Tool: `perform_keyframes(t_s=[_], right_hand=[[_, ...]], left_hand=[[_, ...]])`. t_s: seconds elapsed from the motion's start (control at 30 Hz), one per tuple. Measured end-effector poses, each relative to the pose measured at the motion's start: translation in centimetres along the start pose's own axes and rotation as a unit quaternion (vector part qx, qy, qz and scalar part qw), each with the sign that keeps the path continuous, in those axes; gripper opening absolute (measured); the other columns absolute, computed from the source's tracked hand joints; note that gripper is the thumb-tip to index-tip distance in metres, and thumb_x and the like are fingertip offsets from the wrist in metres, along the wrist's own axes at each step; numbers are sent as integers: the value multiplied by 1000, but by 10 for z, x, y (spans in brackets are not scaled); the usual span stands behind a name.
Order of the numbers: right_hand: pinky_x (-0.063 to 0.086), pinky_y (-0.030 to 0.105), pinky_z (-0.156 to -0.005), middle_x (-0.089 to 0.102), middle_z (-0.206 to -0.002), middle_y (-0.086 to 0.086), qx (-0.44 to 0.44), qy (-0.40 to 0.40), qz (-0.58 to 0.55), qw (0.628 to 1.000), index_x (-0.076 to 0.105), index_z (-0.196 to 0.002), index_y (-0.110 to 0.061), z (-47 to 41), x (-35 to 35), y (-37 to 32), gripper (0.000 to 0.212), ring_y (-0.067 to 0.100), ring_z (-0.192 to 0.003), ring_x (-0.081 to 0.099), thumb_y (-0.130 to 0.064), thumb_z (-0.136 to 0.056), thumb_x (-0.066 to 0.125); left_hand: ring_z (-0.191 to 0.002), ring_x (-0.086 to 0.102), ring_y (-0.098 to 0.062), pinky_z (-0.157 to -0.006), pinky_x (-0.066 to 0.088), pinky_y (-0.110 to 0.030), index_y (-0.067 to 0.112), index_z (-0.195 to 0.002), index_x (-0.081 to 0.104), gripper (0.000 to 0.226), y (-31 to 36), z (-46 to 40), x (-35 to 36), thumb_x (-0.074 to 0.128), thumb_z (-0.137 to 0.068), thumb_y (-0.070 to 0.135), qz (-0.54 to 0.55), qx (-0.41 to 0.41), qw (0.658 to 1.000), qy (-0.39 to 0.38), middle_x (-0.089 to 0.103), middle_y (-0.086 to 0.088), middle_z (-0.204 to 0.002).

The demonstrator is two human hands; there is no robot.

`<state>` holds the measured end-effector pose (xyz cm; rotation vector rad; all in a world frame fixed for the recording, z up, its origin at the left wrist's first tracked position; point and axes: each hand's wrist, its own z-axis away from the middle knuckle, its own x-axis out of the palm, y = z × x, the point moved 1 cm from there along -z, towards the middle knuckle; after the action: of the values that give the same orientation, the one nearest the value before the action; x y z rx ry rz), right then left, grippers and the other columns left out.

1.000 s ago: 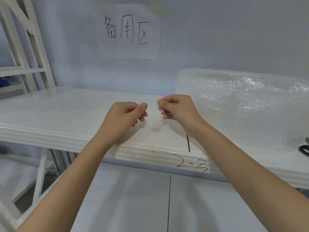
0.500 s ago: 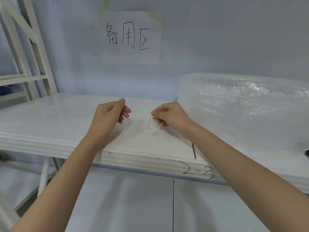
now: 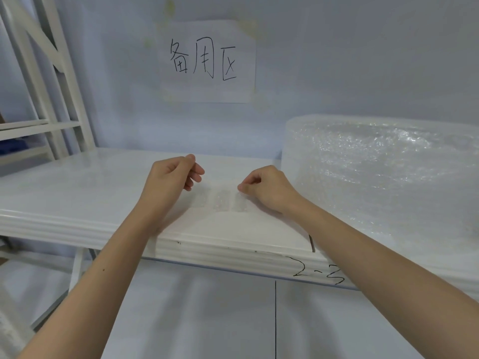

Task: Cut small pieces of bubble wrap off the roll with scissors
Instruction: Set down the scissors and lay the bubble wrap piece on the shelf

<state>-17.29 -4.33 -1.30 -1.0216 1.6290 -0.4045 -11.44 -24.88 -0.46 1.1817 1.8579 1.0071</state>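
— What's on the glossy white bench (image 3: 77, 193)?
— A big clear bubble-wrap roll (image 3: 383, 172) far right; small clear pieces (image 3: 222, 200) mid-bench, the right hand (image 3: 269, 189) pinching one, the left hand (image 3: 172, 180) pinched shut beside them.
— Behind?
— A pale-blue wall (image 3: 363, 60) with a handwritten paper sign (image 3: 207, 60).

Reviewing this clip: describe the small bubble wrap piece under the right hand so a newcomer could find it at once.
Start at the big bubble wrap roll on the right of the white table, then move left to the right hand. Its fingertips pinch the small bubble wrap piece, which lies flat on the tabletop. It is the rightmost of three clear pieces in a row, the only one being touched.
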Motion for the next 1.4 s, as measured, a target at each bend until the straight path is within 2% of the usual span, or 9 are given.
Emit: perform_keyframes(t_s=[0.13,0.23,0.4,0.53,0.7,0.87,1.03,1.27,1.4], right_hand=[[44,17,-65,73,-87,5,-10,-2,16,1000,75,-87,-4,-1,3,0,14,12,-77,64,-17,-86,70],[45,14,-65,74,-91,7,-23,-4,44,999,74,-89,-6,-1,5,-1,13,16,-83,64,-17,-86,68],[42,12,-60,70,-87,8,-20,9,62,998,71,-95,-8,0,5,-1,15,17,-77,61,-20,-87,67],[44,19,-59,67,-78,3,-20,29,52,998,72,-90,-9,5,0,0,16,15,-68,60,-23,-89,63],[46,20,-61,69,-77,2,-44,32,47,997,73,-85,-5,12,-8,-3,20,9,-61,59,-21,-90,63],[40,20,-71,66,-98,-7,-84,-21,102,991,71,-101,-17,16,-12,-3,17,-5,-72,53,-26,-89,64],[43,29,-82,60,-113,-9,-94,-48,152,983,68,-110,-25,22,-14,-2,26,6,-88,47,-35,-87,61],[47,37,-89,64,-117,-8,-89,-69,192,975,70,-106,-24,21,-11,0,29,7,-92,48,-42,-86,61],[48,39,-91,65,-114,-7,-88,-74,194,974,72,-102,-24,21,-8,0,27,10,-97,54,-43,-87,59]], left_hand=[[-68,56,-17,-72,50,-33,6,-81,74,39,-1,-6,-7,48,-101,28,-10,-2,1000,2,68,-2,-74],[-67,56,-17,-71,50,-32,6,-81,74,39,-3,-11,-10,48,-101,27,-20,-10,1000,-2,68,-1,-72],[-68,58,-16,-76,52,-34,8,-82,75,35,-6,-11,-17,50,-100,26,-55,-21,998,-20,70,0,-75],[-69,60,-14,-82,55,-37,16,-87,77,20,-8,-12,-26,61,-93,27,-139,-15,990,-34,75,7,-82],[-89,63,1,-82,44,-18,22,-110,75,20,-10,-15,-28,69,-91,23,-207,-8,975,-82,73,10,-106],[-104,63,-10,-90,39,-22,25,-121,70,29,-13,-18,-24,66,-93,27,-263,3,955,-140,69,11,-115],[-103,61,-7,-82,38,-12,23,-122,69,28,-22,-19,-30,62,-96,28,-283,14,948,-147,69,9,-120],[-102,63,-5,-82,40,-9,21,-115,72,22,-26,-19,-34,61,-97,24,-249,23,961,-121,71,9,-113],[-100,59,8,-78,38,-6,24,-117,72,25,-26,-21,-32,66,-93,28,-256,12,955,-147,70,12,-112]])
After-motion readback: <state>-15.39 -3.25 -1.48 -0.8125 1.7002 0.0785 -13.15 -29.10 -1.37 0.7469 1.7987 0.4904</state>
